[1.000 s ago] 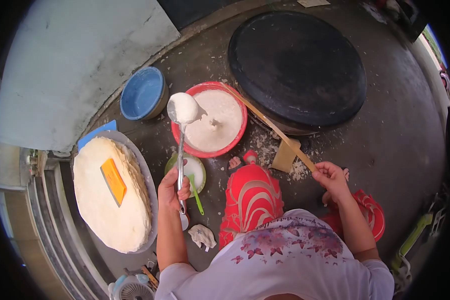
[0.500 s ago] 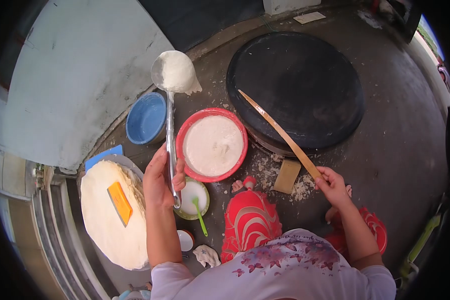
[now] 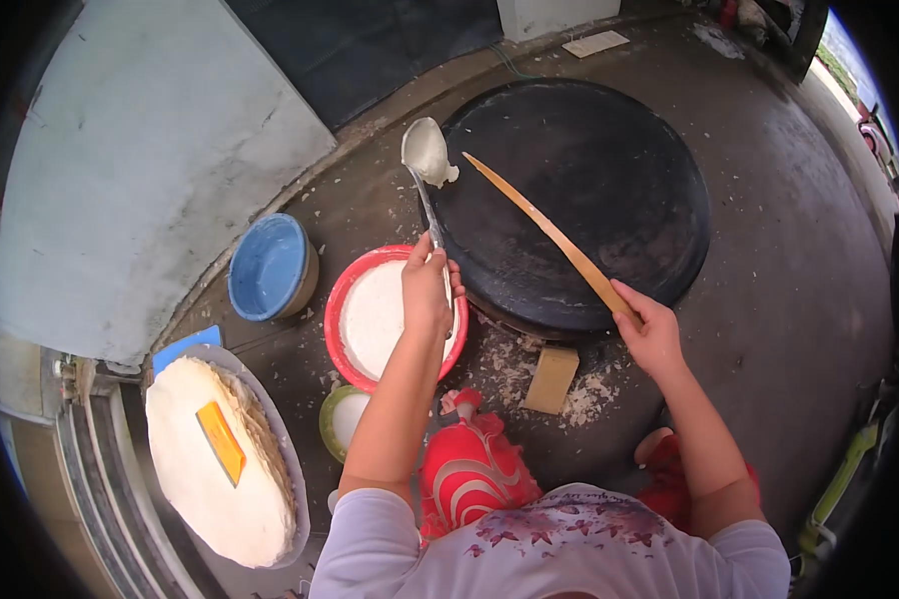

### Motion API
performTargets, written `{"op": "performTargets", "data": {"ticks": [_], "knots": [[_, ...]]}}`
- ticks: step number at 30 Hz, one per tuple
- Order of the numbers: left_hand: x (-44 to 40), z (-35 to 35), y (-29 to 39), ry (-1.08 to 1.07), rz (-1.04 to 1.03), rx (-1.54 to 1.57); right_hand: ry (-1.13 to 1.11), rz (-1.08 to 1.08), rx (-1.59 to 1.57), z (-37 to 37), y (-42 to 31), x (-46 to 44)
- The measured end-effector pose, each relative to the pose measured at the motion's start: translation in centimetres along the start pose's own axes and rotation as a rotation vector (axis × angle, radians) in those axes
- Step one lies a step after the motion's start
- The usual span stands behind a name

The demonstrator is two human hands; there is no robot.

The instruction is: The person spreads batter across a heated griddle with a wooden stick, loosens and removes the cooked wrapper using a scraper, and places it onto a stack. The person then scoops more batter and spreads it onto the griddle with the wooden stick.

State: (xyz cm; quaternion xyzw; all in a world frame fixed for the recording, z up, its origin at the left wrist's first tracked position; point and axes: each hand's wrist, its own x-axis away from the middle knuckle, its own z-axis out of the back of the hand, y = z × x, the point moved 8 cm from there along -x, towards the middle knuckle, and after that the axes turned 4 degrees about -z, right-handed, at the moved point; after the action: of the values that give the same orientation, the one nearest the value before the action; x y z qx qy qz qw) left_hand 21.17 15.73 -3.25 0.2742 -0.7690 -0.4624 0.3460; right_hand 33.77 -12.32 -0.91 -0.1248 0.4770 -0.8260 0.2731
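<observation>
My left hand (image 3: 429,290) is closed round the handle of a metal ladle (image 3: 426,200), whose bowl is loaded with white batter (image 3: 432,160). The ladle's bowl hangs by the left rim of a large round black griddle (image 3: 579,200). Behind my left wrist, a red basin (image 3: 335,334) of white batter is partly covered. In my right hand (image 3: 649,334) is a long, thin wooden spatula (image 3: 554,240), its tip pointing over the griddle's far left part. No batter shows on the griddle's surface.
A blue basin (image 3: 268,268) stands at the left. Lower left, a stack of thin round flatbreads (image 3: 205,469) carries an orange scraper (image 3: 222,442). A green bowl (image 3: 342,421) of white stuff sits beside my left forearm. Crumbs surround a brick-like block (image 3: 551,380) before the griddle.
My left hand has carried the batter-filled ladle right, from above the blue basin to the griddle's edge. The wooden spatula has shifted slightly up and left; the view has also shifted.
</observation>
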Motion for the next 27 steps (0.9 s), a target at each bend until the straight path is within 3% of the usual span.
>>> {"op": "performTargets", "data": {"ticks": [2,5,9,20,25,27], "knots": [[-0.9,-0.1,-2.4,0.071,0.025,-0.008,0.014,0.128,0.106,-0.8,-1.6,-1.4],[-1.1,-0.1,-4.5,0.137,0.061,-0.013,-0.096,0.125,0.249,-3.2,-3.0,-3.3],[-1.0,0.3,-4.8,0.162,0.058,-0.002,-0.049,0.208,0.267,-4.2,-2.3,-4.0],[1.5,0.3,-1.7,0.182,-0.145,-0.204,-0.093,0.07,0.255,-5.8,0.0,-5.3],[-2.0,0.3,-3.5,0.128,-0.06,-0.254,-0.146,0.019,0.262,-5.9,-0.4,-5.6],[-4.5,0.7,-4.0,0.12,-0.04,-0.349,-0.111,0.103,0.285,-4.4,-1.7,-5.3]]}}
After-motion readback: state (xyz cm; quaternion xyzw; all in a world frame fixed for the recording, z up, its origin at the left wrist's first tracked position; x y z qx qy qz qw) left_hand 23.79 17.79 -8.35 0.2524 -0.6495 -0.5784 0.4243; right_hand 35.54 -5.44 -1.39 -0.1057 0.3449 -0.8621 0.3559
